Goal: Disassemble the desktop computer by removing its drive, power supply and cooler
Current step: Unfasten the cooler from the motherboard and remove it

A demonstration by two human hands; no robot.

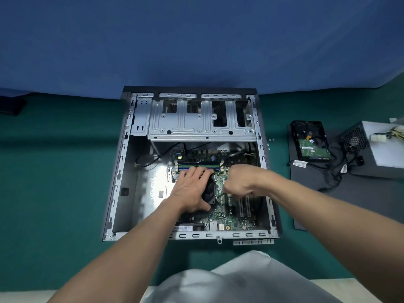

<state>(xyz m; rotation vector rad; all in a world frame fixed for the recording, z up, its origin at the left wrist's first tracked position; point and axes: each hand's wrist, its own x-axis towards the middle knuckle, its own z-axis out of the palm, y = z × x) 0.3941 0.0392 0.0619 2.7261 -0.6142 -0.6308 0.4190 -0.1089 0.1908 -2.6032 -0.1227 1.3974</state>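
The open computer case (pixel 122 171) lies on its side on the green table, its motherboard (pixel 225 217) exposed. My left hand (pixel 192 189) grips the black cooler (pixel 209 193) on the board, fingers over its top and thumb at its near side. My right hand (pixel 240 182) is beside the cooler, fingers curled and pinching something thin and dark at the cooler's right edge; what it is I cannot tell. The removed drive (pixel 311 141) and the grey power supply (pixel 380 147) lie outside the case on the right.
A dark panel (pixel 310 182) under the drive and supply carries their black cables (pixel 336 169). Small screws (pixel 271 142) lie on the table just right of the case. A metal drive cage (pixel 196 123) spans the case's far half. A blue backdrop rises behind.
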